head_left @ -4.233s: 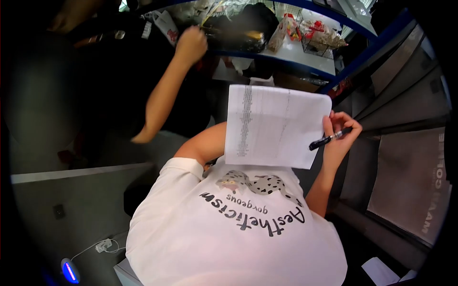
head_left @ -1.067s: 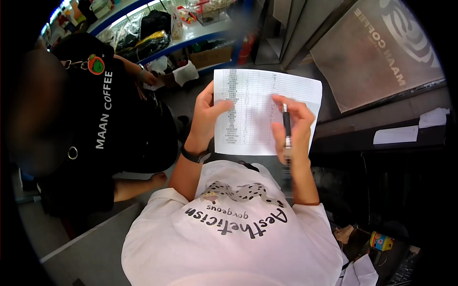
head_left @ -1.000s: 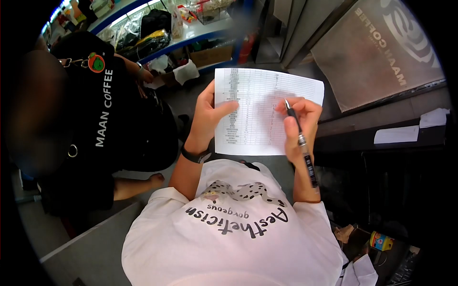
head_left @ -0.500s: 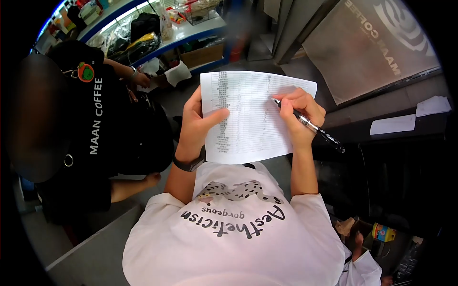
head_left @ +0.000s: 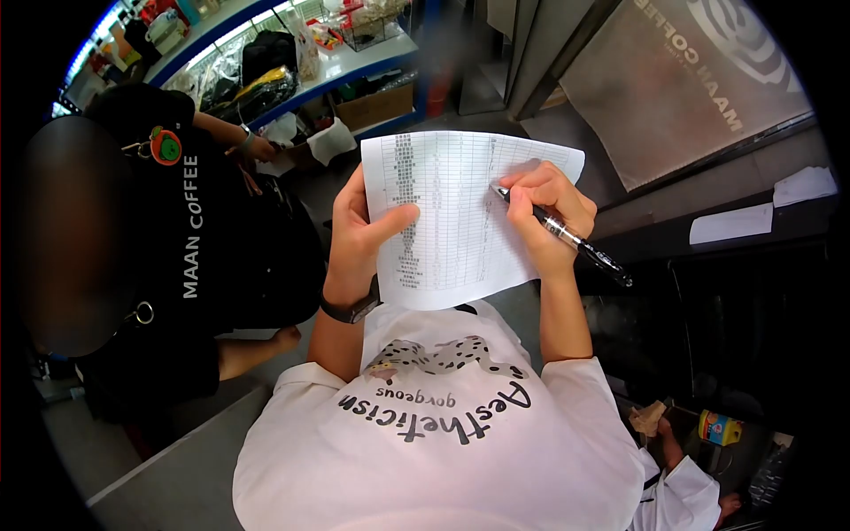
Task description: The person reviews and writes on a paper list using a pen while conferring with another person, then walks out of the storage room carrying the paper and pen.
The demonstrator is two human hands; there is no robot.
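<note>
The head view shows a white paper sheet printed with a table (head_left: 452, 239) at the centre of the frame, slightly curved. The left hand (head_left: 357, 237), above a black wristwatch (head_left: 354, 310), pinches its left edge, thumb across the front. The right hand (head_left: 553, 212) grips a slim black pen with a clear barrel (head_left: 564, 233) in a narrow hold near its tip, over the sheet's right half; whether the tip touches the paper, I cannot tell. Below spreads a white printed T-shirt (head_left: 425, 482). A person in black clothing (head_left: 252, 243) fills the left of the frame, beneath a blue-edged shelf (head_left: 370, 57) at upper left.
</note>
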